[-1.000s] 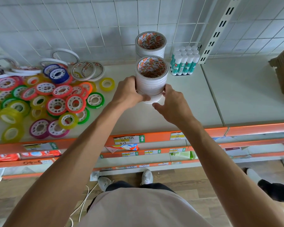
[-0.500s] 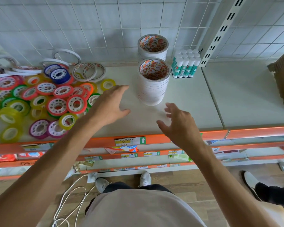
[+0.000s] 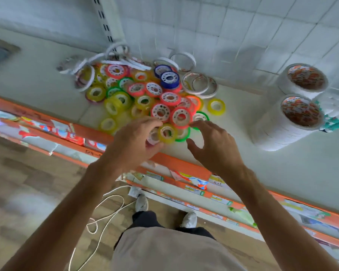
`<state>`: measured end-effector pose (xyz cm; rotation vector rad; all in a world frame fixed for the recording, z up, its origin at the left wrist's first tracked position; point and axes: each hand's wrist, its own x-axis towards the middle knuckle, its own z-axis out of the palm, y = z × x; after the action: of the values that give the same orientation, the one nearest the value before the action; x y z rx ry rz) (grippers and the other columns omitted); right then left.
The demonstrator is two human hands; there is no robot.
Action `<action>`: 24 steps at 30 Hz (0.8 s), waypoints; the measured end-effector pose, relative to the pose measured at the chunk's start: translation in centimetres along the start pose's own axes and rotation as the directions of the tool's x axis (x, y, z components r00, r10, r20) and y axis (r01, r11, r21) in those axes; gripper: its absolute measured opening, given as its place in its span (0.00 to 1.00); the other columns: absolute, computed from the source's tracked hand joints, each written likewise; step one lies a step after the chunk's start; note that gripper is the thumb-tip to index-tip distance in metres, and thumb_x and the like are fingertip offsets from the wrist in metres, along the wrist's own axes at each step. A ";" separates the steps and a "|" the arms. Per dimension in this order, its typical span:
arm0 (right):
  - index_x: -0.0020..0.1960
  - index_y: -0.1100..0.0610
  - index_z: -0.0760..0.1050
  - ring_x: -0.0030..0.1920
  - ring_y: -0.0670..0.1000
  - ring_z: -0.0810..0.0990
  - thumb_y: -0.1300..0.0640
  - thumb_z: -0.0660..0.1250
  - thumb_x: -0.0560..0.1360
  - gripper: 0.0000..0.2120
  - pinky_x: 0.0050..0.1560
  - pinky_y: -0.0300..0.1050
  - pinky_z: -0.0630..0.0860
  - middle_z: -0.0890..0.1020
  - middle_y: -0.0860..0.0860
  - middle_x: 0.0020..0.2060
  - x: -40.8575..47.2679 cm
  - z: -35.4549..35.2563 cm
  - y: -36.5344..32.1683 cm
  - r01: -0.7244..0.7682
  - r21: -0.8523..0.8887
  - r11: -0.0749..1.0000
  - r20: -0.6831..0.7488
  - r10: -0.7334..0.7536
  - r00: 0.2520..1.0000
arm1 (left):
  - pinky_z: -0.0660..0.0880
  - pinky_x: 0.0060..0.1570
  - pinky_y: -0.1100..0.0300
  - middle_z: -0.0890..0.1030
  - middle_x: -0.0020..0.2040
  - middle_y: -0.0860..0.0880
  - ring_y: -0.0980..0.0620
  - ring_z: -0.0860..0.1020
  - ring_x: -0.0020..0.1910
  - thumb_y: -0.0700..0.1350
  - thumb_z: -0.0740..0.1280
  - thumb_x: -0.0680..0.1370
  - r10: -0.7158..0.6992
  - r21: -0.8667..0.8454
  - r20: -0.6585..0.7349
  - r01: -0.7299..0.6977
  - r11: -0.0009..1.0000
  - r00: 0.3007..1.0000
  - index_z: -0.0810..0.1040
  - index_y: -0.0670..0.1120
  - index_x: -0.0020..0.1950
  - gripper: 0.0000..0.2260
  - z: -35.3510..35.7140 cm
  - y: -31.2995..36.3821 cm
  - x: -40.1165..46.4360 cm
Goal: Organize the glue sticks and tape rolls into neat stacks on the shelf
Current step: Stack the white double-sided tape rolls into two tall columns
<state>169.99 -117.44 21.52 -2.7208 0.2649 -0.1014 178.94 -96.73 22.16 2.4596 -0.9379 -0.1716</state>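
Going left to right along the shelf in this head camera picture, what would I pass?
Thin white tape rings → heap of small coloured tape rolls, both hands at its front → lone yellow roll → two stacks of wide white tape → glue sticks.

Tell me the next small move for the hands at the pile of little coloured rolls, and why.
Probably pinch the yellow roll at the pile's near edge with the left hand and start a stack. The small rolls lie loose and overlapping, both hands hover at that edge, the right hand holds nothing, and the two white stacks already stand.
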 end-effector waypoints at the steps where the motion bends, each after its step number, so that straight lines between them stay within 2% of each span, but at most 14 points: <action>1: 0.66 0.50 0.74 0.58 0.56 0.79 0.47 0.69 0.75 0.20 0.51 0.51 0.76 0.80 0.50 0.60 1.1 0.5 -1.3 0.028 0.004 1.000 -0.006 -0.028 1.000 | 0.78 0.57 0.49 0.80 0.62 0.48 0.48 0.79 0.59 0.50 0.75 0.74 -0.027 0.004 -0.015 0.027 1.000 1.000 0.78 0.45 0.66 0.22 -0.9 -1.3 -0.4; 3: 0.64 0.52 0.75 0.57 0.58 0.79 0.48 0.70 0.75 0.20 0.49 0.52 0.77 0.80 0.51 0.60 3.0 1.4 -3.9 0.057 0.029 0.998 -0.003 -0.057 0.998 | 0.76 0.61 0.53 0.80 0.63 0.47 0.47 0.78 0.61 0.48 0.75 0.74 -0.066 0.020 -0.016 0.067 0.998 0.998 0.77 0.43 0.67 0.23 -2.8 -3.5 -1.0; 5: 0.64 0.52 0.75 0.58 0.58 0.78 0.49 0.71 0.73 0.20 0.49 0.51 0.75 0.80 0.52 0.59 4.8 2.2 -6.2 0.081 0.039 0.996 0.006 -0.081 0.997 | 0.74 0.60 0.55 0.80 0.64 0.46 0.47 0.78 0.61 0.47 0.74 0.75 -0.083 0.032 -0.025 0.084 0.996 0.996 0.77 0.43 0.68 0.22 -4.4 -5.5 -1.3; 10: 0.65 0.51 0.76 0.55 0.55 0.79 0.49 0.71 0.74 0.20 0.43 0.45 0.70 0.79 0.50 0.59 8.0 3.8 -9.7 0.070 0.050 0.996 -0.018 -0.069 0.997 | 0.76 0.60 0.48 0.78 0.65 0.47 0.45 0.77 0.63 0.51 0.72 0.74 -0.055 0.054 -0.013 0.056 0.997 0.998 0.77 0.45 0.67 0.23 -6.3 -10.2 -0.8; 14: 0.64 0.52 0.76 0.55 0.55 0.79 0.48 0.70 0.76 0.19 0.48 0.48 0.75 0.80 0.51 0.58 9.7 4.8 -11.2 0.041 0.067 0.997 -0.051 -0.038 0.998 | 0.76 0.58 0.48 0.78 0.64 0.46 0.45 0.77 0.60 0.53 0.70 0.74 -0.052 0.051 -0.036 0.054 0.997 0.998 0.77 0.44 0.68 0.24 -8.0 -14.6 1.3; 20: 0.68 0.51 0.73 0.59 0.55 0.78 0.49 0.70 0.76 0.22 0.49 0.52 0.78 0.77 0.51 0.63 12.7 6.5 -14.6 0.020 0.034 0.999 -0.038 -0.019 0.999 | 0.75 0.54 0.47 0.81 0.58 0.40 0.39 0.79 0.57 0.44 0.72 0.75 -0.113 0.099 -0.231 0.139 0.985 0.966 0.79 0.40 0.64 0.19 -11.4 -22.3 6.0; 22: 0.69 0.51 0.72 0.62 0.56 0.76 0.49 0.70 0.76 0.22 0.52 0.51 0.76 0.76 0.51 0.65 13.8 6.8 -15.9 0.027 0.025 0.999 -0.019 -0.026 0.999 | 0.74 0.54 0.48 0.80 0.58 0.39 0.38 0.78 0.58 0.45 0.72 0.74 -0.165 0.107 -0.241 0.195 0.975 0.956 0.78 0.40 0.64 0.19 -12.3 -25.0 8.1; 24: 0.69 0.51 0.73 0.63 0.56 0.75 0.49 0.69 0.76 0.22 0.55 0.50 0.75 0.76 0.51 0.65 14.9 7.1 -17.2 0.043 0.008 0.999 0.001 -0.043 0.999 | 0.74 0.57 0.48 0.77 0.61 0.37 0.36 0.76 0.60 0.47 0.74 0.72 -0.260 0.099 -0.180 0.280 0.955 0.949 0.77 0.42 0.66 0.24 -13.1 -28.0 10.5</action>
<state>188.23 -102.22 22.40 -2.7190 0.2052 -0.1130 207.13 -80.33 20.32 2.6628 -0.5531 -0.0010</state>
